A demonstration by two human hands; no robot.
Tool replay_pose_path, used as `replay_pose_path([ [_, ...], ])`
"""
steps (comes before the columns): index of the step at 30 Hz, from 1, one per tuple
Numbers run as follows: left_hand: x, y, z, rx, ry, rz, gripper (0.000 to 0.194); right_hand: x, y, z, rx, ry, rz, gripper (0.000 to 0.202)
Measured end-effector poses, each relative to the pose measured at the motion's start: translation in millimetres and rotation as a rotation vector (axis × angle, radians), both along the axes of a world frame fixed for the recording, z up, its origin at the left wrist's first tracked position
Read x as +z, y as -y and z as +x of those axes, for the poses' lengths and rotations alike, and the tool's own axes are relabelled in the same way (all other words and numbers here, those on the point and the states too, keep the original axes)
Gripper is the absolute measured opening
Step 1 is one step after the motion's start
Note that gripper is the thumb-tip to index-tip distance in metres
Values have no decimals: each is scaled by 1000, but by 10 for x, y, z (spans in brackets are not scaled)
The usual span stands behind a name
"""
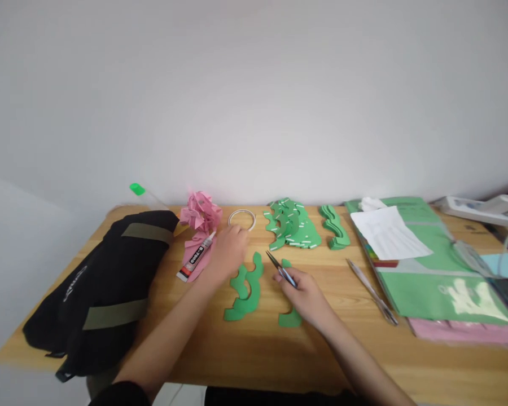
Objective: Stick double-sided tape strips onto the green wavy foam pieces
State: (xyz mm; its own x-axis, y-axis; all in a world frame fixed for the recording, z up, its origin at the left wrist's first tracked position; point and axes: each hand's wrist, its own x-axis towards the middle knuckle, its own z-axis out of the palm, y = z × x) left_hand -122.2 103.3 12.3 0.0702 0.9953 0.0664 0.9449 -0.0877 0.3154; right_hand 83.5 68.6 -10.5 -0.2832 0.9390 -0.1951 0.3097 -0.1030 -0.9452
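"How many flat, wavy, green foam-like cutouts [254, 290] lie nearest?"
"Seemingly three; two between left hand [232, 251] and right hand [302, 294], one partly behind the latter, which pinches one pair of slim dark tweezers [284, 272]; whether the left grips the round white ring [242, 211] beside it, I cannot tell"

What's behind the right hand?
Green cutout parts show above and below the right hand. The stretch between is covered, so whether they join can't be seen.

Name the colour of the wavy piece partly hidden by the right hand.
The wavy piece is green, best seen in the head view.
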Motion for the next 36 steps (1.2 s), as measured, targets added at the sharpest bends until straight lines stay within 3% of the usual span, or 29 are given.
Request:
replay_pose_path([
  [2,-65,-327,130,16,23,-29,14,35,22,28,18,-8,12,24],
  [4,-136,-531,216,40,65,-58,27,55,46,68,23,-12,15,25],
  [6,-175,-630,238,68,125,-88,37,64,63,126,9,-23,15,26],
  [9,-133,-641,166,123,253,-131,35,74,69,230,-37,-84,-2,26],
  [14,195,-278,43,187,533,-148,47,158,-36,300,-152,-251,-36,27],
  [17,422,94,140,139,685,-201,52,242,-191,229,-173,-342,-60,35],
  [19,507,307,280,100,949,-286,55,296,-289,166,-167,-379,-77,45],
  [22,502,510,515,76,1119,-387,56,369,-344,132,-149,-401,-92,46],
  [26,391,625,719,62,1173,-436,55,474,-258,250,-153,-288,24,35],
  [33,383,704,819,-81,1285,-682,38,632,-159,536,-174,-127,187,23],
  [36,393,747,837,-56,1316,-653,41,626,-134,656,-179,23,183,31],
])
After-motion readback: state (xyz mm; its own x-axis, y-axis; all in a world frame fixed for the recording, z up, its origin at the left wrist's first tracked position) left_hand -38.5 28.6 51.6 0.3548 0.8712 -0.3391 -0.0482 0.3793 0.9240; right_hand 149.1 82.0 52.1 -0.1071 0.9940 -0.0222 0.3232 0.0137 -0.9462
